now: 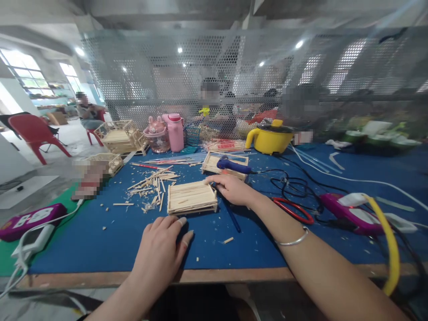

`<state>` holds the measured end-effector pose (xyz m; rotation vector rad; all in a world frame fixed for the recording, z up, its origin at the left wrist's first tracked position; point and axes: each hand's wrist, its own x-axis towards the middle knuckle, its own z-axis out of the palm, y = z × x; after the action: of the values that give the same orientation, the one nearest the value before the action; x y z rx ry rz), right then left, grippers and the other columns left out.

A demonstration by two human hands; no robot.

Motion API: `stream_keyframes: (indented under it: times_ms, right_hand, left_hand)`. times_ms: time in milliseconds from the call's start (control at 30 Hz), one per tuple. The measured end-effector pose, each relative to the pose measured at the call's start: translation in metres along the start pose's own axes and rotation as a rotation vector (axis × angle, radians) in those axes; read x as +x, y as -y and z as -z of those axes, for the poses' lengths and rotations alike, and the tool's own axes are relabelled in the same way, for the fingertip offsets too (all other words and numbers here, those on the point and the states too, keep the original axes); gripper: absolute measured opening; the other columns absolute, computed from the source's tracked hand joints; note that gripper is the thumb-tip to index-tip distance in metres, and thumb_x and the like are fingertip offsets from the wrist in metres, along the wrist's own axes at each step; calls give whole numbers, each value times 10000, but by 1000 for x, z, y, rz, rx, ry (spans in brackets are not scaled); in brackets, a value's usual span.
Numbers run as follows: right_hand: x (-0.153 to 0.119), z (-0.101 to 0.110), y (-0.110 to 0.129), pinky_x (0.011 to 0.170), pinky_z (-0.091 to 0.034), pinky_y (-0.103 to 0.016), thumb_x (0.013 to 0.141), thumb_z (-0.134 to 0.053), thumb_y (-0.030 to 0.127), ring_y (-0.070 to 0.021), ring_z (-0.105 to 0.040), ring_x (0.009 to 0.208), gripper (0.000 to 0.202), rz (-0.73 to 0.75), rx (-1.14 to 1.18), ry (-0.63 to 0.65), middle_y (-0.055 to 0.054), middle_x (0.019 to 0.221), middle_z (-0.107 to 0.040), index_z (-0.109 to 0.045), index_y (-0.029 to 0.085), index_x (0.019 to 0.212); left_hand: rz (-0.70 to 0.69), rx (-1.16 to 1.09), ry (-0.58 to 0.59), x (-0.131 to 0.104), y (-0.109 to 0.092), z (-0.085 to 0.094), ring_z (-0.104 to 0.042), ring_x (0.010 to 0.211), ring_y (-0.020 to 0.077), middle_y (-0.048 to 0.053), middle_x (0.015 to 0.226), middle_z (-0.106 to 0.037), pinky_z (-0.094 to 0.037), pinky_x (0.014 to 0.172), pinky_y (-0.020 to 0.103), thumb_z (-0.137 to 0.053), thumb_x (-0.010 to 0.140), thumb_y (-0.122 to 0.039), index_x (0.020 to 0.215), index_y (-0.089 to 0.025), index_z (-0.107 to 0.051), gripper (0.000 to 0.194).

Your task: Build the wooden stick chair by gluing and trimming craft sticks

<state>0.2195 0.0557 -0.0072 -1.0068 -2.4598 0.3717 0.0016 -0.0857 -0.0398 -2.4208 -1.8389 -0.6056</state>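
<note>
A small platform of pale wooden sticks (pixel 192 196) lies on the blue table mat in front of me. My left hand (pixel 164 240) rests at its near edge, fingers loosely bent and thumb apart, holding nothing visible. At the back right corner is my right hand (pixel 234 188), fingers stretched out towards the platform; whether they touch it I cannot tell. A blue glue gun (pixel 234 166) lies just beyond that hand, across a second stick frame (pixel 210 161). Beneath the right hand a dark blue pen-like tool (pixel 233 217) sticks out, partly hidden.
Loose sticks (pixel 155 180) are heaped left of the platform. Red-handled pliers or scissors (pixel 294 210), tangled black cables and a purple power strip (pixel 354 215) lie right. Behind stand a yellow pot (pixel 272 139) and pink jug (pixel 174 133). A phone (pixel 90 180) lies left.
</note>
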Motion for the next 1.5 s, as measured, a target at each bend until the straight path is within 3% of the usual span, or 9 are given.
stream_keyframes:
  times_ms: [100, 400, 767, 900, 1000, 1100, 1200, 1333, 1500]
  right_hand:
    - [-3, 5, 2, 791, -459, -309, 752, -541, 106, -176, -611, 835, 338, -43, 4, 14, -46, 987, -696, -667, 200, 1050]
    - [-18, 20, 13, 607, -410, -241, 687, -665, 245, -125, -507, 662, 168, -61, 65, 134, 1, 761, -603, -642, 176, 838]
    - [-22, 7, 48, 511, -330, -205, 666, -697, 270, -81, -440, 535, 200, -62, 101, 193, 57, 584, -500, -520, 178, 652]
    - [-21, 8, 44, 500, -340, -204, 682, -710, 375, -82, -436, 524, 263, -69, 221, 196, 59, 588, -500, -546, 176, 735]
    - [-9, 7, 35, 560, -409, -231, 815, -563, 429, -114, -514, 594, 261, -105, 269, -26, 15, 670, -584, -580, 168, 815]
    - [17, 1, 26, 835, -459, -323, 895, -441, 335, -182, -613, 919, 267, -69, 183, -198, -68, 985, -683, -628, 168, 986]
    - [45, -5, 24, 1018, -372, -398, 886, -435, 252, -220, -521, 1195, 353, -30, 71, -34, -103, 1283, -588, -593, 176, 1192]
    - [59, -9, 27, 966, -430, -387, 864, -453, 200, -230, -589, 1110, 339, -70, -12, 192, -92, 1208, -645, -649, 184, 1140]
    - [49, 1, 27, 868, -473, -351, 825, -502, 176, -226, -629, 993, 298, -152, -42, 78, -77, 1097, -698, -690, 176, 1057]
  left_hand:
    - [40, -9, 32, 8, 5, 2, -568, 1035, 256, 94, 1130, -650, -442, 869, 423, -449, 897, -346, 1111, -194, -627, 317]
    - [-36, -152, 115, 30, 30, 9, -534, 1146, 249, 126, 1244, -601, -410, 990, 419, -479, 853, -282, 1188, -148, -584, 376]
    - [-136, -445, 316, 54, 59, 31, -543, 1126, 197, 24, 1230, -619, -379, 1008, 335, -486, 739, -109, 1225, -255, -570, 514]
    - [4, -274, 216, 26, 54, 30, -501, 1124, 253, 76, 1191, -598, -382, 975, 397, -585, 726, -242, 1170, -227, -601, 445]
    - [48, -194, 198, 7, 34, 23, -533, 993, 265, 73, 1022, -617, -406, 873, 415, -629, 728, -454, 1040, -230, -649, 385]
    - [121, -110, 112, 3, 14, 16, -539, 935, 265, 53, 916, -618, -384, 794, 407, -557, 795, -502, 928, -248, -669, 307]
    - [147, -64, 61, 7, 7, 12, -551, 907, 253, 47, 877, -630, -359, 761, 384, -527, 838, -444, 857, -243, -676, 251]
    - [145, -105, 73, 10, 13, 14, -568, 898, 246, 38, 874, -652, -355, 746, 371, -533, 842, -411, 863, -254, -690, 223]
    - [142, -242, 116, 12, 20, 18, -589, 885, 226, 14, 873, -675, -391, 752, 361, -519, 851, -312, 876, -285, -705, 190]
